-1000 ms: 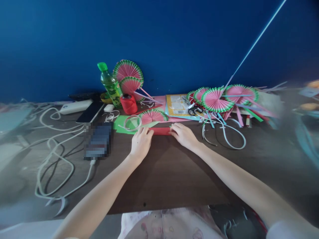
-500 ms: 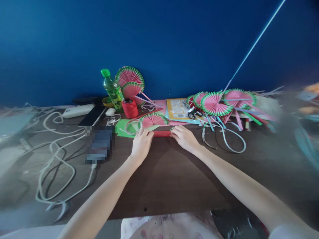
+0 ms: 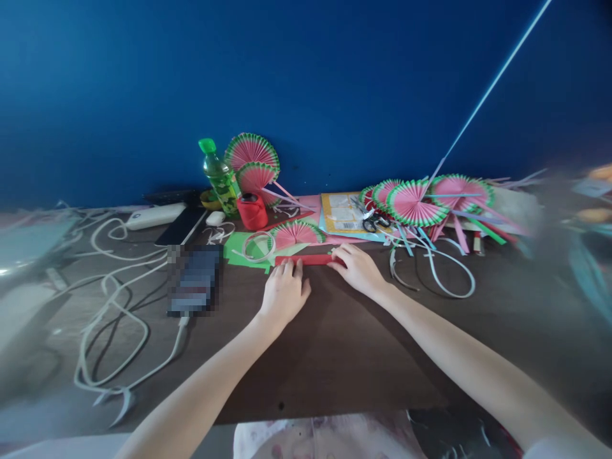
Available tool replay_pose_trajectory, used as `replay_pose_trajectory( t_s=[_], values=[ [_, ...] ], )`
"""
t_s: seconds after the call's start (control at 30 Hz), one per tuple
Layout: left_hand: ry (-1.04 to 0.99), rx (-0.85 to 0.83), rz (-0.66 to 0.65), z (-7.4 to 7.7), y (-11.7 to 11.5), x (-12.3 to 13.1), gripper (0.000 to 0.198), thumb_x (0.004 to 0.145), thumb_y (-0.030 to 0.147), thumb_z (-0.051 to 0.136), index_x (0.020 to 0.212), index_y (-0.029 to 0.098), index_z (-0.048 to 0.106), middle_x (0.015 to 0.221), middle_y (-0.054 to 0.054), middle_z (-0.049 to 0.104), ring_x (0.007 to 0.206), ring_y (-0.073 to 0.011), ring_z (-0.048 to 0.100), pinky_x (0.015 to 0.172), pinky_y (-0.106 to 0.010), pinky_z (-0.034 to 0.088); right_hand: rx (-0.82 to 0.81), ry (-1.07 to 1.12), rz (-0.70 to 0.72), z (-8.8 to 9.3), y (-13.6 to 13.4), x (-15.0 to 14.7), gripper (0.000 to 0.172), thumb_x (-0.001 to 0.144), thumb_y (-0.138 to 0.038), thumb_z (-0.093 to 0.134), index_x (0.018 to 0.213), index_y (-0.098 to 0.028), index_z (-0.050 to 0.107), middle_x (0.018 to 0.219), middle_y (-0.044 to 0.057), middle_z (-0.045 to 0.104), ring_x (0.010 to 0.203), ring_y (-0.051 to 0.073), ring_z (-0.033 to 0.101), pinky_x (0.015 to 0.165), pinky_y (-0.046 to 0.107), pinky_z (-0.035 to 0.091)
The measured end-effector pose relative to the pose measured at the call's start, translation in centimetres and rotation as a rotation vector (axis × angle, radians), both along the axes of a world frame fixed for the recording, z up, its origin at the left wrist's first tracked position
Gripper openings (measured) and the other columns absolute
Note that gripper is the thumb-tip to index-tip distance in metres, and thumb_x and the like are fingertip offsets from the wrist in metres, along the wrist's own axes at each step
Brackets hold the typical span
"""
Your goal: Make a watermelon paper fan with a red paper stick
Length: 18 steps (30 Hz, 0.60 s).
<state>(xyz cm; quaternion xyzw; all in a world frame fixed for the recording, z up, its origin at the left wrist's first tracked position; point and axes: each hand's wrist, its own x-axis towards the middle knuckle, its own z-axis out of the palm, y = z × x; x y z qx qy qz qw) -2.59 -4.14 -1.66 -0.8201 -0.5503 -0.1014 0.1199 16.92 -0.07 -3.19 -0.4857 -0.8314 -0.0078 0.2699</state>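
On the dark brown tabletop [image 3: 325,363], the left hand [image 3: 285,293] rests loosely spread on a narrow red paper strip [image 3: 316,260]; the right hand [image 3: 357,269] pinches its right end. Beyond lies a pleated pink-and-green paper fan [image 3: 297,233]. Farther back stands a green-capped plastic bottle [image 3: 222,185], contents indistinct.

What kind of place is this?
Probably a craft table, at home or in a small workshop; can't tell which. Signs: a cluster of pleated fans, scissors beside it, and a red strip being handled.
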Motion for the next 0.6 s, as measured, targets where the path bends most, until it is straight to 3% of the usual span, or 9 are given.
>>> replay_pose_trajectory(
  t_s=[0.27,0.37,0.47,0.6],
  values=[
    [0.012,-0.067,0.025,0.1,-0.4,0.5,0.049,0.084,0.03,0.045,0.123,0.001,0.05,0.119,-0.024,0.054,0.114,-0.031,0.05,0.095,-0.04,0.041,0.02,-0.071,0.019,0.6,-0.9,-0.1,0.02,0.087,-0.021,0.047,0.077,-0.016,0.062,0.081,0.007,0.061,0.08,0.019,0.056,0.071,0.029,0.046],
    [0.026,-0.071,0.029,0.1,-0.6,0.6,0.052,0.085,0.034,0.044,0.126,0.002,0.048,0.122,-0.025,0.052,0.116,-0.0325,0.049,0.096,-0.041,0.04,0.05,-0.107,0.045,0.6,-1.7,-1.0,0.022,0.088,-0.019,0.045,0.093,-0.015,0.065,0.092,0.01,0.064,0.09,0.023,0.055,0.077,0.036,0.046],
    [0.034,-0.069,0.017,0.0,-0.7,0.6,0.052,0.085,0.036,0.044,0.13,0.01,0.046,0.125,-0.024,0.049,0.118,-0.0346,0.047,0.095,-0.043,0.04,0.017,-0.106,0.185,0.5,-2.3,-1.9,0.032,0.089,-0.019,0.042,0.117,-0.016,0.057,0.11,0.011,0.062,0.103,0.023,0.053,0.085,0.041,0.046],
    [0.034,-0.077,0.016,-0.2,-0.6,0.6,0.051,0.085,0.035,0.045,0.13,0.012,0.046,0.124,-0.024,0.049,0.118,-0.0358,0.047,0.095,-0.044,0.04,-0.061,-0.06,0.237,0.4,-2.8,-2.3,0.04,0.089,-0.022,0.041,0.127,-0.014,0.05,0.123,0.011,0.057,0.111,0.022,0.052,0.096,0.04,0.044]
  ],
)
